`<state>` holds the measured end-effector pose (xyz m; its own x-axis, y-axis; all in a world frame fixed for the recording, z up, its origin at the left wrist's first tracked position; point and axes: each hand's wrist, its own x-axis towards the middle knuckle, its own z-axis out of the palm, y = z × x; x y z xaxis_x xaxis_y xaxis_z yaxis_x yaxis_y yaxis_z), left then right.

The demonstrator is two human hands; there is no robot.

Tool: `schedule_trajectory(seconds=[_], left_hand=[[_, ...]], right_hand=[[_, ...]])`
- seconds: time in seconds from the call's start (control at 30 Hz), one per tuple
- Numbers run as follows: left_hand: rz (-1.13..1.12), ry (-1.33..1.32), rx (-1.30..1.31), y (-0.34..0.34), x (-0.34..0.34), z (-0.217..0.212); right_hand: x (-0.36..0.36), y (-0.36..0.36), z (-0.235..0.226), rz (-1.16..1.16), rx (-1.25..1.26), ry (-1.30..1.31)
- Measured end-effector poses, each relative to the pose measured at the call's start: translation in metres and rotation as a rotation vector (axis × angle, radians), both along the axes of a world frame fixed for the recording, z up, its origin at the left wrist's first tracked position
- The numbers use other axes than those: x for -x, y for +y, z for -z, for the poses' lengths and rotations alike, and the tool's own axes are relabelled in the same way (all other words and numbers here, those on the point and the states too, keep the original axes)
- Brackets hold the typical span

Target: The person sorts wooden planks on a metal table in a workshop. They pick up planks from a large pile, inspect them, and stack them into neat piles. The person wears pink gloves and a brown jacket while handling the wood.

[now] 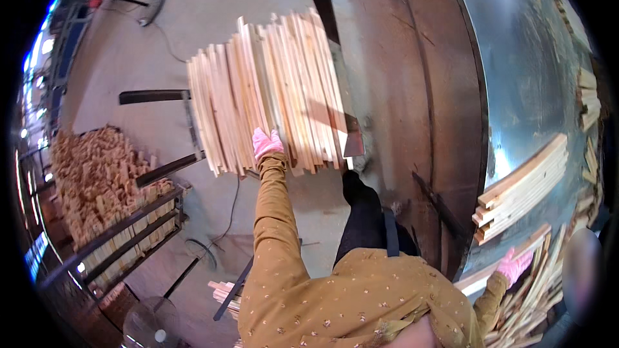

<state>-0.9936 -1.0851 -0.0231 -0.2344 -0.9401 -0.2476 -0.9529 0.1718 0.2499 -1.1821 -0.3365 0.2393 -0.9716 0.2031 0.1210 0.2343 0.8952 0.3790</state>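
- Wooden strips (271,90) at eleven o'clock are looking matt.
- Metal tabletop (519,77) at two is gleaming smoothly.
- Cloth shirt (335,299) at six is appearing matt.
- Blocks (103,167) at nine are looking rough, probably wooden.

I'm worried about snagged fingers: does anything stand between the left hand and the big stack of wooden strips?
Nothing visible does: the left hand is at the near end of the stack of wooden strips. The dark metal bars at the stack's left side are not between them.
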Motion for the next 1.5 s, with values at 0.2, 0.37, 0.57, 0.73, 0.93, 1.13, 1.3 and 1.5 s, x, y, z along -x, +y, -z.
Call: schedule_trajectory(seconds=[0.2, 0.37, 0.57, 0.73, 0.93, 1.13, 1.3, 1.5], left_hand=[[0.417, 0.083, -0.246, -0.008, 0.001, 0.028], [0.458, -0.122, -0.477, -0.053, -0.03, -0.021], [0.155, 0.823, 0.294, 0.042, 0.025, -0.188], [0.59, 1.218, -0.319, 0.267, 0.106, -0.305], [1.851, 0.822, -1.119, 0.565, 0.124, -0.276], [0.857, -0.205, -1.555, 0.668, 0.132, -0.293], [0.994, 0.316, -1.337, 0.664, 0.106, -0.189], [1.306, -0.088, -0.772, 0.64, 0.151, -0.25]], right_hand=[[-0.013, -0.094, -0.035, 0.025, -0.028, -0.017], [-0.03, -0.093, -0.024, 0.81, 0.232, -0.137], [-0.088, -0.018, -0.004, 1.165, 0.5, -0.145], [-0.126, 0.025, 0.027, 0.926, 0.823, 0.034], [-0.112, 0.028, 0.003, 0.205, 3.425, 0.416], [-0.104, 0.082, 0.061, 0.837, 2.534, 0.506], [-0.088, 0.083, 0.115, 0.331, 2.147, 0.547], [-0.048, 0.042, 0.081, 0.606, 2.155, 0.279]])
